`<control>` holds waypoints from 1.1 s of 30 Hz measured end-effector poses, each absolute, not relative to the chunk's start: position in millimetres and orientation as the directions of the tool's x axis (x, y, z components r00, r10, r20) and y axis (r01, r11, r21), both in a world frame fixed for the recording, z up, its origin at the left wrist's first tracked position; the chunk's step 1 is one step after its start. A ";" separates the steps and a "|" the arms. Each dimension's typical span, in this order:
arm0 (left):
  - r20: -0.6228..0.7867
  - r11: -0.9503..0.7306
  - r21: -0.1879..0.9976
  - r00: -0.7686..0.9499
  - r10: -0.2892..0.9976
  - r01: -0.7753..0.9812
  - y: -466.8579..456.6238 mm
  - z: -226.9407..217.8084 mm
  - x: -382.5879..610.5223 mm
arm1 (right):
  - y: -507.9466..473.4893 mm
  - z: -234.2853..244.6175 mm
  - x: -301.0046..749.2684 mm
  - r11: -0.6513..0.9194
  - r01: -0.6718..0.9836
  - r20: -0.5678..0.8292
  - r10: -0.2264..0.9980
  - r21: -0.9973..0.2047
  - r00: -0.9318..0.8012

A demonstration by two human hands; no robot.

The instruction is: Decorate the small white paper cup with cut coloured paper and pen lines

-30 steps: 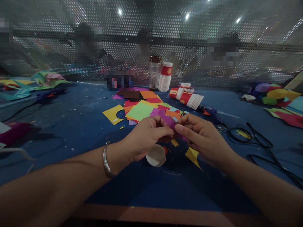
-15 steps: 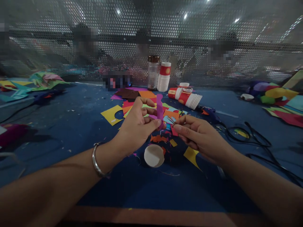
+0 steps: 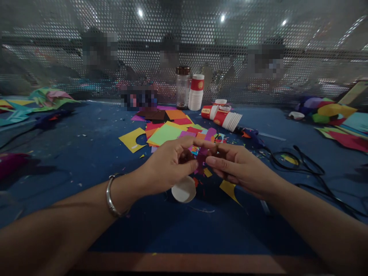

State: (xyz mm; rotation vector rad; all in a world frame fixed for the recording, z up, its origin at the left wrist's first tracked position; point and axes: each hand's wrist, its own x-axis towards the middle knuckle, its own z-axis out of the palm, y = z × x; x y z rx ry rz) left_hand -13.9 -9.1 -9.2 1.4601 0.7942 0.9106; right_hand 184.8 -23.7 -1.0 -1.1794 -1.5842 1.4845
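My left hand (image 3: 169,165) and my right hand (image 3: 238,166) meet above the blue table (image 3: 86,161), fingertips together. Both pinch a small purple paper strip (image 3: 202,153), which is partly hidden by the fingers. A silver bangle (image 3: 110,195) circles my left wrist. Under the left hand a white paper cup (image 3: 184,189) lies on its side. A yellow paper scrap (image 3: 228,188) lies below the right hand. Just beyond the hands is a heap of coloured paper squares (image 3: 166,132).
A clear jar (image 3: 182,88) and a stack of red-and-white cups (image 3: 196,92) stand at the back; more cups (image 3: 222,117) lie tipped over. Black cables (image 3: 304,168) loop at the right. Paper piles sit at far left (image 3: 43,97) and far right (image 3: 339,119). A perforated screen (image 3: 184,50) backs the table.
The left hand held the purple strip upright half a second ago; it has now come down and the right hand has joined it, both pinching the strip low over the table.
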 end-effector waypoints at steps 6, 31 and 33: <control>0.085 -0.087 0.996 0.544 0.835 -0.023 -9.4 -8.3 -14.3 | -26.4 1.0 184.0 -0.043 0.202 -0.121 0.911 -0.978 -0.394; 0.137 -0.231 0.951 0.390 0.911 0.207 0.3 -8.2 -22.2 | -19.0 -3.6 198.3 0.127 0.398 -0.014 0.942 -0.909 -0.334; 0.182 -0.292 0.898 0.327 0.927 0.328 6.5 -9.8 -26.6 | -15.0 -5.3 205.3 0.226 0.550 0.069 0.954 -0.804 -0.291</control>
